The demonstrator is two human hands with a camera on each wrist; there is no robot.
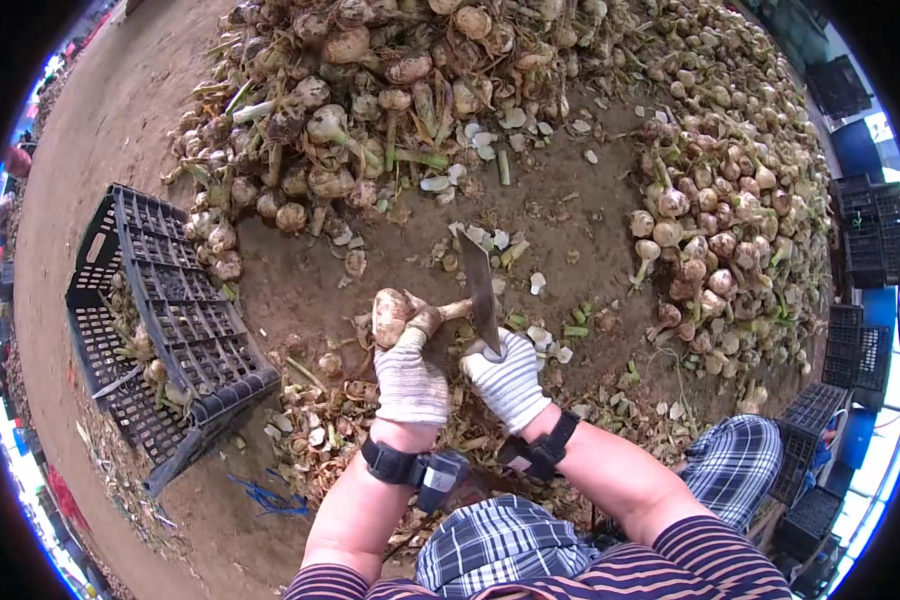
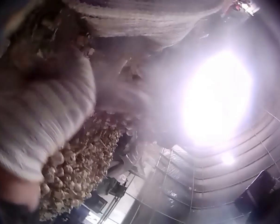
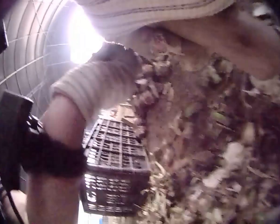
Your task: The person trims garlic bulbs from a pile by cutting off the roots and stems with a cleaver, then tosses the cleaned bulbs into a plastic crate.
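Now, garlic bulb (image 1: 389, 318) gripped, knife (image 1: 481, 285) alongside!

Left hand (image 1: 411, 375) grips the bulb over the floor (image 1: 575, 235), stem (image 1: 455, 310) pointing right; right hand (image 1: 508, 378) clasps the knife, its blade at the stem's end, contact unclear. Off to the left tilts a black crate (image 1: 232, 397); farther out sprawl heaps of garlic (image 1: 410, 68).

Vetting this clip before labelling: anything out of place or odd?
A blue scrap lies on the ground near the black crate; it looks like stray litter, unlike the pale trimmings nearby. The crate itself looks askew, possibly tipped, though lens distortion leaves that uncertain.
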